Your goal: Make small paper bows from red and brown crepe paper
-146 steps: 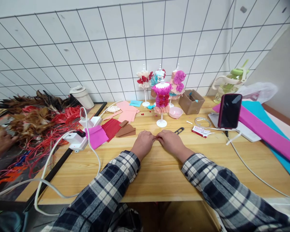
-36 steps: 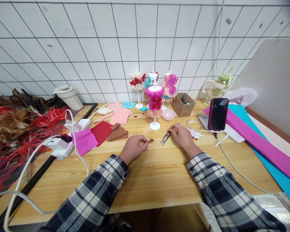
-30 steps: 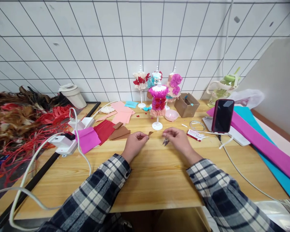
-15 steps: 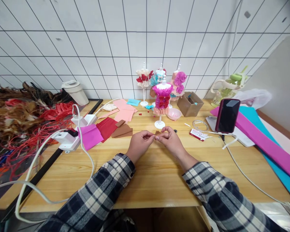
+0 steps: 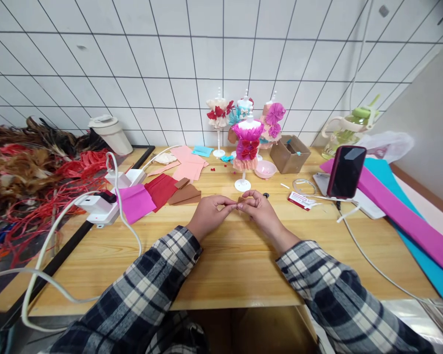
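Observation:
My left hand (image 5: 211, 215) and my right hand (image 5: 263, 214) meet above the middle of the table, thumbs and index fingers pinched together. Between the fingertips is a small piece of brown paper (image 5: 240, 199), mostly hidden by the fingers. Just beyond stands a small white dress-form stand (image 5: 242, 185) wearing a magenta ruffled paper dress (image 5: 249, 135) with red bows. Left of my hands lie folded brown paper (image 5: 186, 195), red paper (image 5: 160, 191) and magenta paper (image 5: 136, 204).
More dressed mannequins (image 5: 218, 115) stand behind, near a pink bowl (image 5: 266, 169) and a cardboard box (image 5: 290, 155). A phone (image 5: 347, 172) stands at right, beside long paper sheets (image 5: 406, 211). A power strip (image 5: 99, 210) with white cables (image 5: 40, 250) lies at left.
The view has tipped slightly downward, so the table sits a little higher. Both hands keep their pinch on the brown paper, with the fingers shifting only slightly.

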The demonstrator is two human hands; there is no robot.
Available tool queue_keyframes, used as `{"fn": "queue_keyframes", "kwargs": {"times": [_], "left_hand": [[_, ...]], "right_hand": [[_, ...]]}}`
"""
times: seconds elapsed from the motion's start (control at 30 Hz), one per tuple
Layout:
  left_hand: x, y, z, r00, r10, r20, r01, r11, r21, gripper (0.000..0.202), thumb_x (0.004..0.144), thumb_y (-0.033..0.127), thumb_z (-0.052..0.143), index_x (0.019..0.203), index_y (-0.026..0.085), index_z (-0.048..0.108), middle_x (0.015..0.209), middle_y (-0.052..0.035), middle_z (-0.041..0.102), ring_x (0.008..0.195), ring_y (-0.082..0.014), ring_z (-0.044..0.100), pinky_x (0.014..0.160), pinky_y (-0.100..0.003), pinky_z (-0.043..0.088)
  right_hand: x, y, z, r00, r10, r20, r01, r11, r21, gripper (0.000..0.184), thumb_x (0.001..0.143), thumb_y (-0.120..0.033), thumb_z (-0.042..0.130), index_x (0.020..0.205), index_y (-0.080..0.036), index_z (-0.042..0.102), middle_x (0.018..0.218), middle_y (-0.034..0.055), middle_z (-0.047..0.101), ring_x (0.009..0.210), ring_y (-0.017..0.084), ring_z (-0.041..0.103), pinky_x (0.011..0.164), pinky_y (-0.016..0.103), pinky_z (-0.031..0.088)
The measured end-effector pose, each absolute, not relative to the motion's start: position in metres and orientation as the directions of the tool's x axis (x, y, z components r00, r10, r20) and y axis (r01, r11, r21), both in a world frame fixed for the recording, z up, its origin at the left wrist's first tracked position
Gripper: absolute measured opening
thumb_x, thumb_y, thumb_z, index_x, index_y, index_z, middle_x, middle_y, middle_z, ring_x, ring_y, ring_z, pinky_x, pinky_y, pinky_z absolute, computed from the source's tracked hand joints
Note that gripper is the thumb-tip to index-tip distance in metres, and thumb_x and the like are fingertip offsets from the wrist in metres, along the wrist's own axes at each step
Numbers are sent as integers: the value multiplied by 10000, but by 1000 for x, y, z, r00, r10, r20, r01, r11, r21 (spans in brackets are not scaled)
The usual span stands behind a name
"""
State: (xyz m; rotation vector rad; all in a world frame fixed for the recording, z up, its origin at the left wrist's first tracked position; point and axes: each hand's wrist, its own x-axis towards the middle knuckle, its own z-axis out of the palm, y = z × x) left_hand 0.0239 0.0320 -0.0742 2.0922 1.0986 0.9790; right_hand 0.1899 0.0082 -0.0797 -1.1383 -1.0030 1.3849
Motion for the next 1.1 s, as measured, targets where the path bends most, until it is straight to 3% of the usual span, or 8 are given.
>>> {"fn": "queue_keyframes", "kwargs": {"times": [0.2,0.37,0.57,0.67,0.87,1.1], "left_hand": [[23,33,-71,394,871,293,411,-452,792,170,767,333,650,787,189,739,822,-41,747,763,-180,683,756,-275,518],[27,33,-73,312,928,204,285,-296,912,225,728,354,667,780,141,717,826,-70,744,766,-200,680,728,-294,530],[27,39,-80,177,975,133,136,-158,978,293,681,387,708,815,126,708,833,-82,741,779,-206,675,757,-323,529],[28,39,-81,175,976,127,147,-153,977,288,677,382,714,810,126,708,826,-81,738,768,-201,671,752,-324,527],[29,37,-77,177,970,165,189,-198,962,273,705,373,690,807,121,709,837,-85,732,782,-198,662,756,-316,520],[26,41,-84,244,951,189,210,-242,947,262,731,366,672,835,126,690,851,-78,723,798,-192,657,777,-307,513]], "right_hand": [[189,8,-82,-31,995,-97,-227,-102,-969,408,569,-332,770,845,-200,500,618,-57,610,495,71,487,448,180,314],[191,11,-86,-58,996,-70,-200,-80,-976,388,598,-339,767,863,-197,520,597,-77,576,438,40,403,401,161,260],[197,9,-85,-97,986,-137,-264,-159,-951,368,694,-423,696,955,-192,578,787,14,668,516,61,450,389,152,279],[196,6,-81,-169,966,-195,-250,-234,-940,364,732,-459,653,977,-192,615,853,36,671,550,66,472,389,148,280],[194,8,-83,-195,955,-225,-171,-259,-950,412,642,-400,750,980,-211,609,861,4,660,496,41,419,365,149,228],[192,12,-93,-128,965,-230,-138,-247,-959,401,610,-390,770,935,-189,647,736,-23,589,483,37,408,356,152,233]]}}
